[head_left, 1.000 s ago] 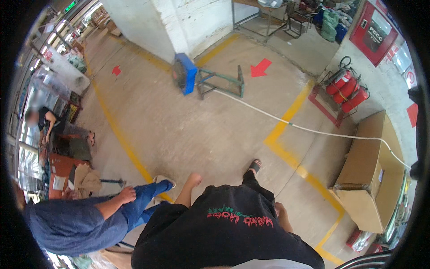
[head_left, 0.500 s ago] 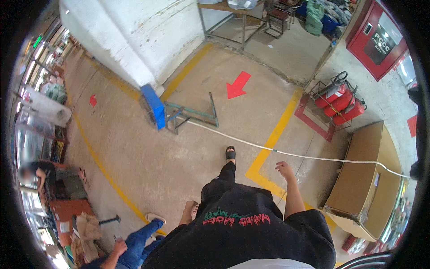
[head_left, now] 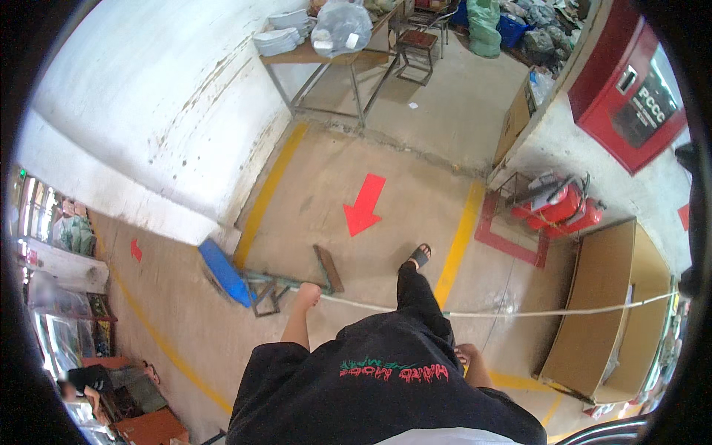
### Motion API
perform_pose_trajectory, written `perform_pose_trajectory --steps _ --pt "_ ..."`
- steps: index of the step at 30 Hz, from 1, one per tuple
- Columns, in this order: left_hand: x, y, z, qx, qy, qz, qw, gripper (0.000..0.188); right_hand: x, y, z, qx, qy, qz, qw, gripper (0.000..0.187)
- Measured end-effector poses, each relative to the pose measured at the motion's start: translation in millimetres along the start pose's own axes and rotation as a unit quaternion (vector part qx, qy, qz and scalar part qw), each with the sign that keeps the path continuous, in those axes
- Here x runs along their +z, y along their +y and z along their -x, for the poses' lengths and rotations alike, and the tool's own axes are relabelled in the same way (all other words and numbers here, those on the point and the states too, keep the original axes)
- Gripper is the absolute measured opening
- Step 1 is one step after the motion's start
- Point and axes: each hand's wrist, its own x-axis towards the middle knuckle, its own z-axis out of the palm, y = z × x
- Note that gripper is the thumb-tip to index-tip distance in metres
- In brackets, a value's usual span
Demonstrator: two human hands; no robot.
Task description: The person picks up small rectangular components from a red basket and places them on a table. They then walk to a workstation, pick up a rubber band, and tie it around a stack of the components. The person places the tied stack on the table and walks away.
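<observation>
My left hand (head_left: 309, 295) is out in front with its fingers curled in, and nothing shows in it. In the picture it overlaps the end of a green metal stand (head_left: 278, 284) on the floor; whether they touch I cannot tell. A blue panel (head_left: 226, 274) is at the stand's left end. Beside my right hip hangs my right hand (head_left: 467, 354), its fingers loosely bent and apart, holding nothing visible. My shirt hides part of it. A white hose (head_left: 519, 314) runs from the stand across to the large cardboard box (head_left: 586, 304) at right.
Red fire extinguishers (head_left: 556, 206) stand by the right wall under a red cabinet (head_left: 627, 96). A red arrow (head_left: 365, 204) marks the floor ahead, between yellow lines. Beyond a low threshold are a table (head_left: 326, 55) and a stool (head_left: 417, 43). A person (head_left: 93, 386) is at far left.
I have stepped forward, nearer the stand and the threshold. My left hand has swung forward and my right hand back. The other person in blue trousers has left the view.
</observation>
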Motion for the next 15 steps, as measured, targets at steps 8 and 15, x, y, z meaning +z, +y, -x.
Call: perform_pose_trajectory --steps 8,15 --pt "-5.0 220.3 -142.3 -0.279 -0.065 0.346 0.893 0.026 -152.4 -316.6 0.1 -0.194 0.039 0.216 0.956 0.022" --pt "13.2 321.1 -251.5 -0.261 -0.096 0.376 0.884 0.029 -262.7 -684.1 107.9 -0.482 0.190 0.039 0.854 0.034"
